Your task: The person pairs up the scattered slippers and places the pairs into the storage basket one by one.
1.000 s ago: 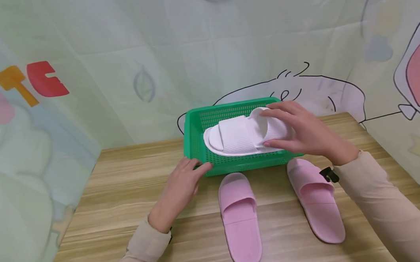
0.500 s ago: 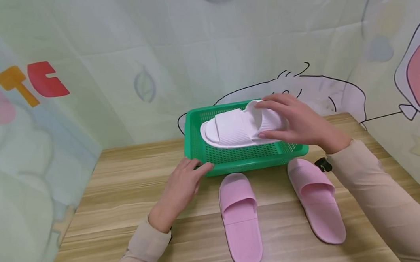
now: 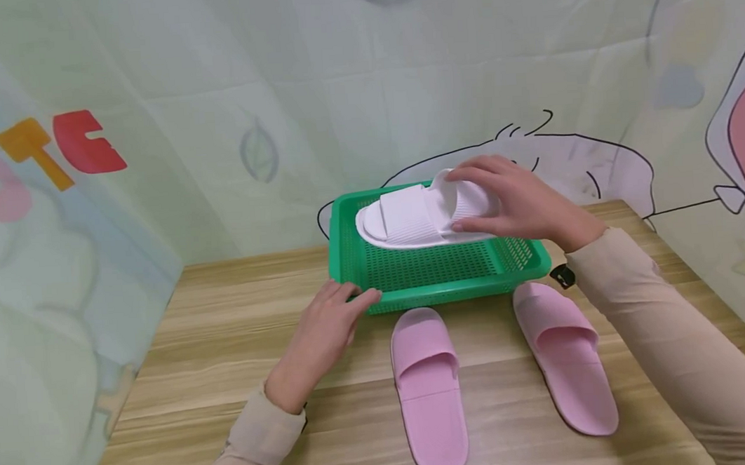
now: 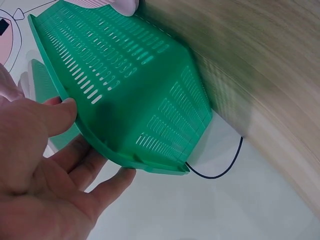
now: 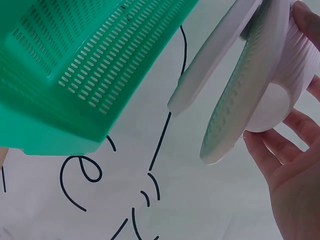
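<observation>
A pair of white slippers [image 3: 406, 217], one fitted into the other, hangs level over the back of a green plastic basket [image 3: 451, 293]. My right hand [image 3: 522, 200] grips them at the right end, thumb on the near side and fingers on the far side. In the right wrist view both soles of the slippers [image 5: 232, 107] show, apart from the basket [image 5: 95, 92]. At the basket's front left corner, my left hand [image 3: 317, 327] pinches the rim. The left wrist view shows its thumb on one side of the rim and fingers on the other.
Two pink slippers stand in front of the basket, one near the middle [image 3: 426, 349] and one to the right [image 3: 562, 356], toes toward it. The wooden table [image 3: 225, 317] ends at a printed cloth backdrop [image 3: 315, 102] behind the basket.
My right hand has lifted the white slippers up from inside the basket, moving back and slightly left; more of the basket's floor shows. My left hand stays at the rim.
</observation>
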Available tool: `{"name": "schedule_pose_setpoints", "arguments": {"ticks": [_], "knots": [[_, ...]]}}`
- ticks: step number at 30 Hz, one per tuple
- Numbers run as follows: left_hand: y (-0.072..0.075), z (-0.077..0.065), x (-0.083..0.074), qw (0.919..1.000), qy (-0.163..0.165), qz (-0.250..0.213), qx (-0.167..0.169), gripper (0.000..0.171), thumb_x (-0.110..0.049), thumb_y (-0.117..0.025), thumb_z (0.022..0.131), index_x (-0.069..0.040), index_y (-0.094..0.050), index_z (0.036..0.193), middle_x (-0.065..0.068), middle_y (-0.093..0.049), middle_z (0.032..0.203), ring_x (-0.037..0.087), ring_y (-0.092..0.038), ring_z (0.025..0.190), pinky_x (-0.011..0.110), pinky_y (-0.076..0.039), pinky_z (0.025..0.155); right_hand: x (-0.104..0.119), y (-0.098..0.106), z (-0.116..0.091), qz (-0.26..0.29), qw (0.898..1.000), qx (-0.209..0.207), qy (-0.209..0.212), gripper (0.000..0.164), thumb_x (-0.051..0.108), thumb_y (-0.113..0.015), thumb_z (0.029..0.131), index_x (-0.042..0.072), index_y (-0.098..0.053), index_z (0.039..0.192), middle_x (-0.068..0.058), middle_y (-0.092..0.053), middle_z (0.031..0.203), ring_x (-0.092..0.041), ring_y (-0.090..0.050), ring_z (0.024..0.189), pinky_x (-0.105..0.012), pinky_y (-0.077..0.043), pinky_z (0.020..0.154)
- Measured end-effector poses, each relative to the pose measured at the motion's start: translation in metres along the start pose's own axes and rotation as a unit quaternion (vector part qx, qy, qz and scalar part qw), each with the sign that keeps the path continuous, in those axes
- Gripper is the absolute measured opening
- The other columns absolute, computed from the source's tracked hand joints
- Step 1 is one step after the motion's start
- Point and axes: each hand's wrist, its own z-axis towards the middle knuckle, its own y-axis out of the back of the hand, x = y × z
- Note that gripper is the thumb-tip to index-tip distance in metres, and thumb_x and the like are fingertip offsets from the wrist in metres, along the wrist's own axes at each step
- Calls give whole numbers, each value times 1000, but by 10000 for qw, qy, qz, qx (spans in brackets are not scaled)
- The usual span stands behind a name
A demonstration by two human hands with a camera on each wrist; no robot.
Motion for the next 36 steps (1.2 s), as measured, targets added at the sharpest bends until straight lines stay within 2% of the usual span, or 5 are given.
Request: {"name": "schedule_pose_setpoints", "arguments": {"ticks": [5,17,26,32,36], "knots": [[0,0,0,10000,5,-10,22,41,6,-76,92,-18,-71,124,9,-72,105,30,-69,102,51,-51,111,-7,-1,9,17,9998,126,-129,68,39,-89,86,15,-64,144,-11,-59,146,-35,-50,137,-59,-48,106],[0,1,0,10000,-10,-34,1,39,6,-75,93,-18,-70,123,9,-72,104,30,-69,99,51,-52,109,-12,-3,23,-2,9994,282,-184,68,40,-89,86,15,-63,143,-13,-59,145,-36,-52,134,-59,-47,105],[2,0,-1,10000,-32,5,40,38,5,-75,93,-18,-69,122,9,-72,102,28,-68,98,46,-55,104,-16,-7,36,32,9983,426,-391,68,43,-89,85,16,-63,143,-12,-59,143,-34,-52,131,-56,-49,104],[1,1,-2,9999,-114,17,-16,37,6,-75,93,-19,-69,120,9,-72,101,27,-67,95,44,-56,99,-20,-11,39,103,9973,492,-531,68,40,-89,85,16,-63,143,-13,-58,145,-36,-51,133,-58,-47,105],[0,2,-3,9999,-125,16,-26,37,5,-76,92,-19,-69,120,9,-72,101,27,-67,95,46,-56,102,-25,-14,39,105,9972,504,-544,68,40,-89,86,16,-62,144,-13,-57,145,-36,-51,133,-57,-47,105]]}}
